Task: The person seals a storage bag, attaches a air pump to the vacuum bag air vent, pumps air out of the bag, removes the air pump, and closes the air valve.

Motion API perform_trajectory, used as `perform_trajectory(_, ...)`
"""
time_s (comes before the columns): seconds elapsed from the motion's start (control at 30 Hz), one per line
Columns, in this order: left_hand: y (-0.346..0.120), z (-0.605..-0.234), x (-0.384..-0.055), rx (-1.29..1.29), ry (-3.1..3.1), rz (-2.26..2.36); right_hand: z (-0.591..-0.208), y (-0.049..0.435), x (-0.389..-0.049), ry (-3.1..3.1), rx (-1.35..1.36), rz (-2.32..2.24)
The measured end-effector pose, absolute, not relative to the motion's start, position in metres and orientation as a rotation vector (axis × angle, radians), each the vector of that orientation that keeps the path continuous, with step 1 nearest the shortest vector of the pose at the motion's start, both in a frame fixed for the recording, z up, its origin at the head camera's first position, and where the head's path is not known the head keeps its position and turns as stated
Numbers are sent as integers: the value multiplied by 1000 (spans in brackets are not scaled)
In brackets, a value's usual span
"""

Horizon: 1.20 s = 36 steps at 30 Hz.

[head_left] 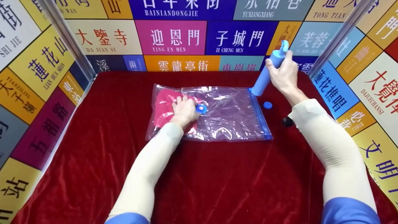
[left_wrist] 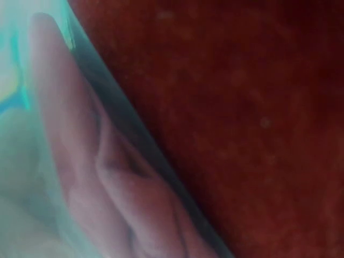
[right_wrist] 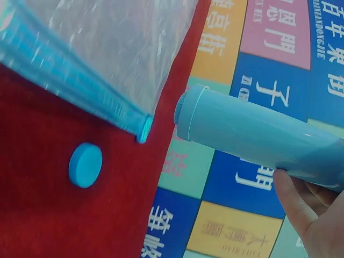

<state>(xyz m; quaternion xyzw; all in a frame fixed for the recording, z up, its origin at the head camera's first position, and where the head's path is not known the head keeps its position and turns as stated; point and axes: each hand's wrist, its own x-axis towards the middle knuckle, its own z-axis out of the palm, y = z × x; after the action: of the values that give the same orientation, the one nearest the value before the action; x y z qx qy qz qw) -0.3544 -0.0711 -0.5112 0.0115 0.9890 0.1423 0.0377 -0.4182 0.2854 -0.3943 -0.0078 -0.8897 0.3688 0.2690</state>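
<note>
A clear zip storage bag [head_left: 231, 115] lies flat on the red cloth, with a folded pink cloth item [head_left: 164, 107] inside its left part. My left hand [head_left: 185, 110] rests on the bag over the pink item, fingers spread, right beside the round blue valve [head_left: 201, 108]. In the left wrist view the pink item [left_wrist: 118, 177] shows blurred through the plastic. My right hand [head_left: 283, 73] grips a blue hand pump [head_left: 266, 73], raised and tilted near the bag's blue zip edge [head_left: 261, 115]. The right wrist view shows the pump's barrel [right_wrist: 252, 131] with its end apart from the bag.
A small round blue cap [head_left: 267, 105] lies on the red cloth [head_left: 217, 180] to the right of the bag. Under my right forearm is a small black object [head_left: 287, 121]. Sign-printed panels [head_left: 174, 37] stand around the back and both sides.
</note>
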Motion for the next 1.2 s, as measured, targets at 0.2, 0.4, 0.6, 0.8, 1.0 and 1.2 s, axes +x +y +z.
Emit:
perform_trajectory(0.2,-71,-512,-355,27,3037,445,-397,267,-414,-2405,61,1027)
perform_trajectory(0.4,-70,-510,-354,37,3044,435,-399,247,-406,-2433,138,1062)
perform_trajectory(0.6,-71,-511,-353,47,3049,436,-403,230,-402,-2450,184,1111)
perform_trajectory(0.8,-70,-511,-353,36,3040,436,-409,214,-400,-2459,253,1171)
perform_trajectory(1.0,-70,-511,-353,25,3032,439,-416,197,-397,-2491,302,1206)
perform_trajectory(1.2,-71,-511,-355,19,3027,435,-418,178,-395,-2491,389,1218)
